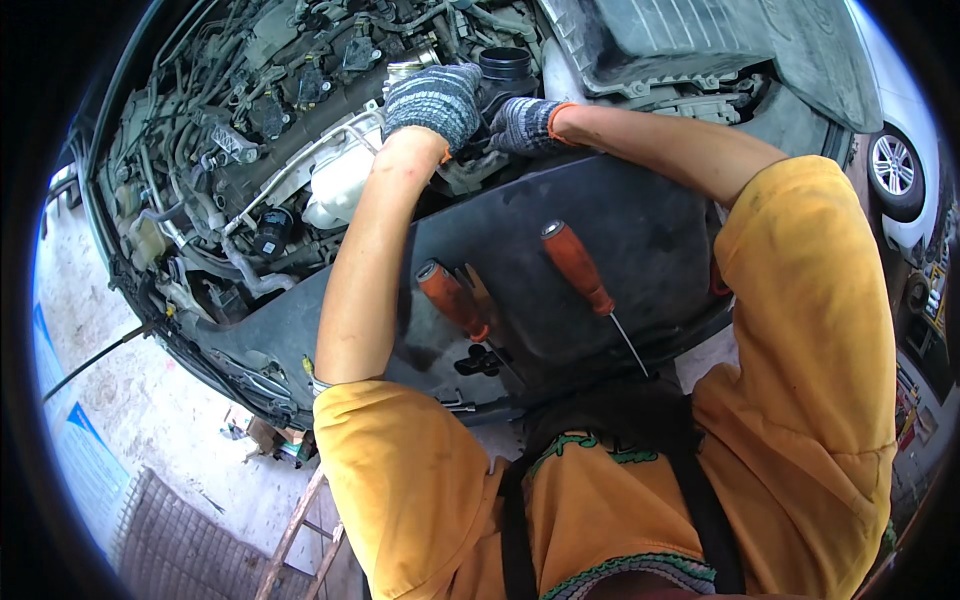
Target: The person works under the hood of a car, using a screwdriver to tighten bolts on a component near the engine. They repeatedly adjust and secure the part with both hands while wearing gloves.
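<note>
Both my hands wear grey striped knit gloves with orange cuffs and reach deep into a car's engine bay. My left hand (432,102) is closed, curled over parts beside a shiny metal pipe opening (408,66); what its fingers hold is hidden beneath the glove. Just to the right, my right hand (527,126) is closed too, low among dark parts below a round black duct opening (505,64). Whatever it grips cannot be made out. Two screwdrivers lie on the black front cover (480,230): an orange-handled one (455,300) and another orange-handled one (580,268).
A large dark plastic airbox cover (670,40) sits at the upper right. Left of my arms are a silver heat shield (345,180), a black oil filter (273,232) and hoses. A wooden ladder (297,530) stands lower left. A white car (905,170) is at the right.
</note>
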Available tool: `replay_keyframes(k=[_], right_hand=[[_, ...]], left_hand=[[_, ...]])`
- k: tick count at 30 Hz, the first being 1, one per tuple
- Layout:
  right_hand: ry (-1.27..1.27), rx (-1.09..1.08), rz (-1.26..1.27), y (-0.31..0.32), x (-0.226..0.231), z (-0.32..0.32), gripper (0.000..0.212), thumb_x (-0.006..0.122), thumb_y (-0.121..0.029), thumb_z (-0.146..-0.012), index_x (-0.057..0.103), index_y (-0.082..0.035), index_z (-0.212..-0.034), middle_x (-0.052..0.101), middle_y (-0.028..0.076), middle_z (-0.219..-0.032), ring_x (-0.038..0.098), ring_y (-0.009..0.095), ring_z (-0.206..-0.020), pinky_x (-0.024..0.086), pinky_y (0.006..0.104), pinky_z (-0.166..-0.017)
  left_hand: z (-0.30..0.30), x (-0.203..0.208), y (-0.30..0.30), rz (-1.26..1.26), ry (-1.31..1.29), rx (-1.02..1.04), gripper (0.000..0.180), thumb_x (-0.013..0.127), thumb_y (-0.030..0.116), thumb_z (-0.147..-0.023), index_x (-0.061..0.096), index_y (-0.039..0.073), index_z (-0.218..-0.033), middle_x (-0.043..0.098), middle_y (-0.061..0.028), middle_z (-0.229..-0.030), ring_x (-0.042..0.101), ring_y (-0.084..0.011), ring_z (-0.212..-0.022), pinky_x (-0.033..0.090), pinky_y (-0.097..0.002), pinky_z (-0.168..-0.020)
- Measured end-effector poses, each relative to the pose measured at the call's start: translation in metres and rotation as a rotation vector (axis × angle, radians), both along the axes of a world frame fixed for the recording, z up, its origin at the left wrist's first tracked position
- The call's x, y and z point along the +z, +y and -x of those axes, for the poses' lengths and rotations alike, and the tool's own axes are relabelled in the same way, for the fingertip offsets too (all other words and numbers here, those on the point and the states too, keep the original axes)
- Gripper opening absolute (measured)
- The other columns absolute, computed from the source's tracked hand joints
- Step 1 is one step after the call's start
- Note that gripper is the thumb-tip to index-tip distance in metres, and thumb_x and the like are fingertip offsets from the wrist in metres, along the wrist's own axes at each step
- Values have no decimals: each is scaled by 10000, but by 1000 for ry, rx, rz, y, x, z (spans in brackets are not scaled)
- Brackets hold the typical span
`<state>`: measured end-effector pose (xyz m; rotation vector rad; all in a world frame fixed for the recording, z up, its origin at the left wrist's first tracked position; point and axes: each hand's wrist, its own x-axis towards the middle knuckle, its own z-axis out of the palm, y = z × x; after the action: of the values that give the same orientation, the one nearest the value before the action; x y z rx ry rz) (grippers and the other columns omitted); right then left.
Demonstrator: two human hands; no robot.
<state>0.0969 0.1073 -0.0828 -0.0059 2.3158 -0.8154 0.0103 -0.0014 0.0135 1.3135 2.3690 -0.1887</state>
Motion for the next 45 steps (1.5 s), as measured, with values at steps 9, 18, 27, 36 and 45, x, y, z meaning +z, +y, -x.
replay_keyframes(k=[9,18,27,36,45], right_hand=[[64,97,-53,7,-7,4,292,637,-278,-747,712,-72,-941,680,190,-922,647,360,-867,501,408,-784],[84,194,-124,-2,39,-2,312,627,-298,-802,688,-47,-977,670,187,-947,633,349,-900,498,406,-798],[97,274,-176,-6,36,-1,337,654,-309,-788,676,-61,-1016,668,182,-973,631,355,-928,500,413,-801],[84,257,-188,-6,40,-2,288,647,-256,-787,684,-55,-989,676,176,-949,642,355,-900,511,402,-770],[66,277,-187,-6,46,0,254,646,-212,-766,695,-71,-971,677,179,-967,643,357,-913,511,415,-784]], left_hand=[[-30,-30,-13,67,-417,-79,379,643,344,-753,704,34,-963,678,-200,-978,655,-343,-928,515,-402,-830],[-30,-39,-21,153,-614,-26,297,654,301,-813,713,27,-911,699,-159,-894,657,-281,-812,501,-343,-739],[-13,-76,-45,-110,-635,-578,256,665,221,-825,695,52,-1015,692,-160,-953,646,-313,-816,496,-359,-737],[-29,-68,-36,29,-672,201,472,639,457,-775,676,54,-1019,673,-197,-950,624,-320,-911,484,-374,-824],[-24,-80,-29,111,-665,-204,386,560,342,-846,631,84,-1123,650,-181,-1104,616,-319,-1041,476,-378,-890]])
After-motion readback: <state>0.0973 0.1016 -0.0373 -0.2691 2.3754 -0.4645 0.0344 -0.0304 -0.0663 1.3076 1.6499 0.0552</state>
